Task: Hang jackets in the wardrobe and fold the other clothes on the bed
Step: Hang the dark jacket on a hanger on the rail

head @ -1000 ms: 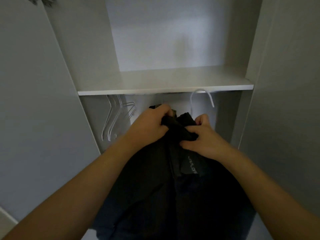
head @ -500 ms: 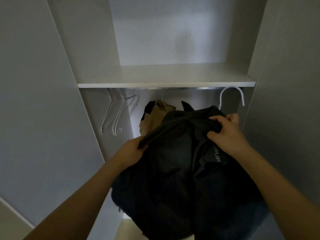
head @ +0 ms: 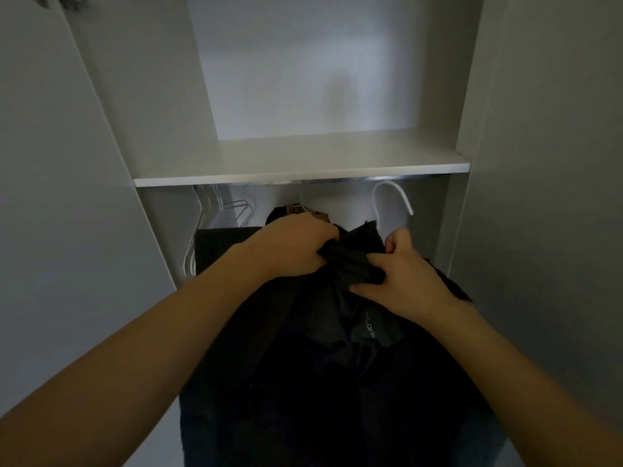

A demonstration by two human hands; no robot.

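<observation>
A black jacket (head: 323, 382) hangs down in front of me inside the open wardrobe (head: 296, 170). My left hand (head: 293, 246) grips the bunched collar from the left. My right hand (head: 401, 278) pinches the same collar fabric from the right, just below the white hook of a hanger (head: 391, 200). The hook stands a little under the metal rail (head: 371, 179) and does not touch it. The rest of that hanger is hidden in the jacket. A tan garment (head: 308, 212) hangs behind my left hand.
A white shelf (head: 303, 166) runs across above the rail. Several bare wire hangers (head: 215, 217) hang at the left end of the rail. Wardrobe side panels close in on both sides (head: 84, 230) (head: 539, 230).
My left hand rose from the jacket's lower edge to the collar. My right hand and the hanger hook shifted left toward the middle, bringing both hands close together.
</observation>
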